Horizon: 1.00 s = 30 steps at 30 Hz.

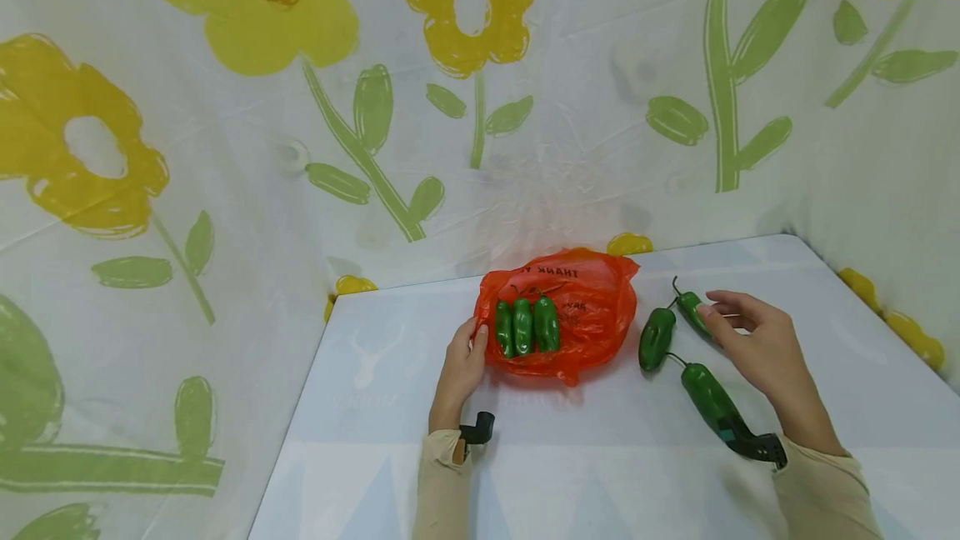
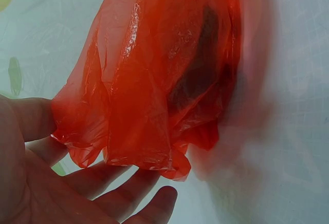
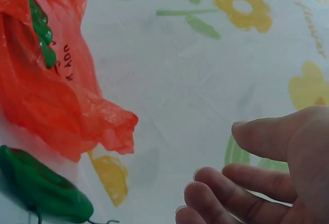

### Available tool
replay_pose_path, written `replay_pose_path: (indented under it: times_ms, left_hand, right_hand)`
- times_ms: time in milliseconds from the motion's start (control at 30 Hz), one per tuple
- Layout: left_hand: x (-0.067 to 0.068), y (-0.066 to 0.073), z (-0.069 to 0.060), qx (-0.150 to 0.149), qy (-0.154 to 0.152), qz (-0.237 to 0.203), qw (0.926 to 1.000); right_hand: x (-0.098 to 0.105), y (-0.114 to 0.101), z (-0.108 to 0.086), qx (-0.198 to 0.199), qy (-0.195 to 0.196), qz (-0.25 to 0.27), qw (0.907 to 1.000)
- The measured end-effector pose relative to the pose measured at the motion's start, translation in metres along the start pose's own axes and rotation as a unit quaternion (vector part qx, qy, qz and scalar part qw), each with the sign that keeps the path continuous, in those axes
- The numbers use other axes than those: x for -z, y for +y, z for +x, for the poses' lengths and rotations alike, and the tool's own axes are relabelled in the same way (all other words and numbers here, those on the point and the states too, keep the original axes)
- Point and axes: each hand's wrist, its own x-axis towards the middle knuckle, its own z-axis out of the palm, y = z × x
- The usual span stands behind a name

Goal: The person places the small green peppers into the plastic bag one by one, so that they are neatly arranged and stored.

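A red plastic bag lies on the table with its mouth spread, and three green peppers sit side by side in it. My left hand pinches the bag's left edge; in the left wrist view its thumb and forefinger meet at the thin red film. Right of the bag rest three more peppers: an upright-lying one, a front one and a back one. Over the back pepper hovers my right hand, fingers loosely bent, nothing between them in the right wrist view.
The white table has a pale printed pattern. A white curtain with yellow flowers hangs close behind and along both sides. Black wrist cameras sit on both forearms, the right one overlapping the front pepper's lower end in view.
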Motion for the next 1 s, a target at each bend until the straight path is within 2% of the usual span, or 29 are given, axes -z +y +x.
replay_pose_path:
  times_ms: [200, 567, 700, 833, 1000]
  left_hand:
    - [0.0, 0.0, 0.001, -0.005, -0.001, -0.002, 1.0]
    - [-0.001, 0.0, 0.001, -0.009, 0.003, -0.009, 0.9999]
    - [-0.001, -0.001, 0.001, -0.008, 0.004, -0.01, 0.9999]
    - [-0.001, -0.001, 0.001, -0.01, 0.0, -0.013, 0.9999]
    - [-0.002, -0.001, 0.0, -0.011, 0.003, -0.012, 0.9999]
  right_hand:
    - [0.002, 0.01, -0.006, -0.027, -0.011, -0.017, 0.9994]
    - [0.007, 0.035, -0.022, -0.038, -0.024, -0.03, 0.9985]
    - [0.006, 0.045, -0.027, -0.031, -0.032, -0.031, 0.9985]
    - [0.005, 0.054, -0.031, -0.035, -0.049, -0.041, 0.9973]
    - [0.004, 0.061, -0.031, -0.066, -0.092, -0.061, 0.9917]
